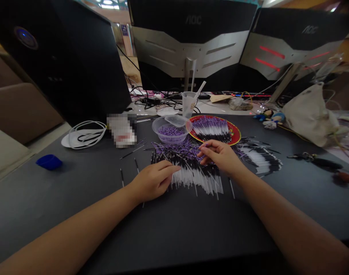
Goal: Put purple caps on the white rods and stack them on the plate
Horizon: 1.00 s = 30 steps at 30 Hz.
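Observation:
My left hand (155,181) is at the left side of a heap of thin black-and-white sticks (195,177). Its fingers are curled, with the index finger reaching over the sticks; anything in its grip is too small to make out. Above the heap's right side hovers my right hand (221,157), thumb and fingertips drawn together in a pinch. What they hold, if anything, is unclear. Small purple sticks (181,148) lie loose behind the heap. More purple pieces fill a clear plastic bowl (157,130). A red plate (236,133) bears a row of purple, white and black sticks.
More sticks (258,156) lie at the right, and a few are scattered left. A blue scoop-like piece (49,162), a coiled white cable (86,135), a plastic cup (188,104), keys (306,156) and a pale bag (306,114) surround the work. Monitors (191,42) stand behind.

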Each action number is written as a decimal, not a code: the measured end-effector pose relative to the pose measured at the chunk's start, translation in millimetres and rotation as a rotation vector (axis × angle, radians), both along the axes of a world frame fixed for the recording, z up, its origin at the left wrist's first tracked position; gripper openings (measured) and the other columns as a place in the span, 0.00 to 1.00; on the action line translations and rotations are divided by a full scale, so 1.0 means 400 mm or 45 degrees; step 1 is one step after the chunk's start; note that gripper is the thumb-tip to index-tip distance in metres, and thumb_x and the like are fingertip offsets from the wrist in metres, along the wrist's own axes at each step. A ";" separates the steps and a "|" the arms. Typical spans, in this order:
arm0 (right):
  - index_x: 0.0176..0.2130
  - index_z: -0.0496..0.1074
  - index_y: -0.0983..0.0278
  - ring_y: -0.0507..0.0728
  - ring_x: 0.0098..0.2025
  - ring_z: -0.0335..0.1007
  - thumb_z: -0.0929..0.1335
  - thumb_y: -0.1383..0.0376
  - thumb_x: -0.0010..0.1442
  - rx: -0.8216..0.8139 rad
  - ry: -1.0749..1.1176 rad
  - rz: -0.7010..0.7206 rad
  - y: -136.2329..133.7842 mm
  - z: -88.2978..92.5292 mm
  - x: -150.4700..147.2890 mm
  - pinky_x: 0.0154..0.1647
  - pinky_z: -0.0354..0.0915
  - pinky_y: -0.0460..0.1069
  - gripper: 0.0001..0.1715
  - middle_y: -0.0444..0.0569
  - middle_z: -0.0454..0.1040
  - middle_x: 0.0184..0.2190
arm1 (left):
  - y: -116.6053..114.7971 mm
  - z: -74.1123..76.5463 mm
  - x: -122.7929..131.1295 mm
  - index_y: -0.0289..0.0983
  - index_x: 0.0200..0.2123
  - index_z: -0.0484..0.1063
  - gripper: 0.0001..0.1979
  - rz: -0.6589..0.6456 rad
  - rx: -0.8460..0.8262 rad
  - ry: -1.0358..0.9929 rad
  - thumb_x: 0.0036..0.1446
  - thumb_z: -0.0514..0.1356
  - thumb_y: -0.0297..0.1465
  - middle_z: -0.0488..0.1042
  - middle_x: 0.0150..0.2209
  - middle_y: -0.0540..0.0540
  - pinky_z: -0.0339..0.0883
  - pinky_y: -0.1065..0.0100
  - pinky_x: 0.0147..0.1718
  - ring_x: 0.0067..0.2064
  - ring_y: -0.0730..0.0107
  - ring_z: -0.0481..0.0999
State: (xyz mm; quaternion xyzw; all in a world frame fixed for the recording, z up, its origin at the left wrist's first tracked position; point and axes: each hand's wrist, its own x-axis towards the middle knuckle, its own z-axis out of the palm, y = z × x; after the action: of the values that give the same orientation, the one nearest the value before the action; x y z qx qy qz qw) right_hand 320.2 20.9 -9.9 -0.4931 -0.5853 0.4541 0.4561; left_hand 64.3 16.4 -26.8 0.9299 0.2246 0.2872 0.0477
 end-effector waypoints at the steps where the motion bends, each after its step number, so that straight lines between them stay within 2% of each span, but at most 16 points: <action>1: 0.37 0.67 0.63 0.50 0.23 0.71 0.67 0.58 0.56 -0.012 0.058 0.022 -0.006 0.007 -0.006 0.28 0.71 0.49 0.12 0.47 0.75 0.30 | -0.001 0.000 0.000 0.36 0.52 0.65 0.19 -0.005 0.002 0.034 0.58 0.49 0.22 0.72 0.41 0.42 0.70 0.68 0.37 0.39 0.71 0.73; 5: 0.38 0.69 0.62 0.50 0.26 0.71 0.67 0.58 0.56 -0.029 0.168 0.124 -0.032 0.024 -0.028 0.31 0.71 0.50 0.11 0.47 0.75 0.33 | -0.003 0.000 -0.001 0.38 0.56 0.62 0.21 0.006 0.007 0.058 0.59 0.49 0.22 0.72 0.42 0.42 0.70 0.68 0.37 0.39 0.70 0.73; 8: 0.38 0.68 0.62 0.51 0.27 0.72 0.66 0.58 0.57 -0.002 0.092 0.138 -0.035 0.021 -0.031 0.32 0.71 0.50 0.11 0.48 0.76 0.34 | -0.001 -0.001 0.000 0.37 0.53 0.65 0.18 0.013 -0.014 -0.011 0.60 0.49 0.23 0.72 0.42 0.42 0.70 0.68 0.39 0.41 0.70 0.74; 10: 0.39 0.69 0.62 0.52 0.28 0.73 0.65 0.59 0.58 0.081 -0.079 0.096 -0.027 0.013 -0.019 0.32 0.70 0.51 0.11 0.49 0.76 0.34 | 0.001 -0.001 0.002 0.37 0.51 0.67 0.17 0.048 -0.049 -0.080 0.60 0.50 0.24 0.73 0.42 0.42 0.70 0.69 0.38 0.40 0.71 0.74; 12: 0.40 0.70 0.62 0.54 0.30 0.73 0.64 0.60 0.59 0.222 -0.384 0.008 -0.013 0.002 0.003 0.34 0.69 0.52 0.11 0.50 0.76 0.33 | 0.002 -0.001 0.003 0.37 0.50 0.68 0.15 0.079 -0.089 -0.140 0.60 0.51 0.25 0.74 0.41 0.43 0.70 0.71 0.36 0.39 0.72 0.74; 15: 0.41 0.73 0.62 0.57 0.37 0.73 0.63 0.64 0.59 0.418 -0.870 -0.140 0.012 -0.012 0.043 0.41 0.67 0.55 0.13 0.51 0.77 0.35 | 0.004 -0.002 0.004 0.36 0.49 0.68 0.15 0.086 -0.123 -0.181 0.60 0.51 0.26 0.74 0.39 0.44 0.70 0.70 0.35 0.36 0.73 0.73; 19: 0.44 0.73 0.65 0.60 0.48 0.69 0.61 0.71 0.57 0.509 -1.152 -0.162 0.030 -0.018 0.076 0.51 0.62 0.56 0.18 0.54 0.75 0.44 | 0.006 -0.006 0.003 0.37 0.49 0.69 0.15 0.093 -0.143 -0.186 0.60 0.51 0.25 0.74 0.40 0.44 0.69 0.70 0.35 0.37 0.73 0.73; 26: 0.36 0.73 0.63 0.58 0.41 0.69 0.65 0.66 0.55 0.520 -1.309 0.083 0.011 -0.005 0.056 0.44 0.64 0.52 0.09 0.51 0.73 0.37 | 0.011 -0.009 0.002 0.37 0.48 0.69 0.15 0.090 -0.144 -0.174 0.60 0.52 0.25 0.74 0.40 0.44 0.69 0.70 0.35 0.38 0.73 0.73; 30: 0.34 0.73 0.63 0.57 0.40 0.68 0.64 0.67 0.55 0.446 -1.371 0.121 0.012 -0.015 0.047 0.43 0.64 0.52 0.08 0.51 0.72 0.36 | 0.011 -0.006 0.004 0.37 0.48 0.69 0.14 0.086 -0.119 -0.178 0.59 0.52 0.25 0.75 0.40 0.44 0.69 0.69 0.37 0.39 0.72 0.74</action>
State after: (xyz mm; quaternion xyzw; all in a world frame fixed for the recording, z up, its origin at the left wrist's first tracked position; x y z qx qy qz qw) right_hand 338.9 25.8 -15.8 -0.5451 -0.8236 0.0546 0.1472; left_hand 65.8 20.9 -29.3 0.8963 0.2652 0.3419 0.0970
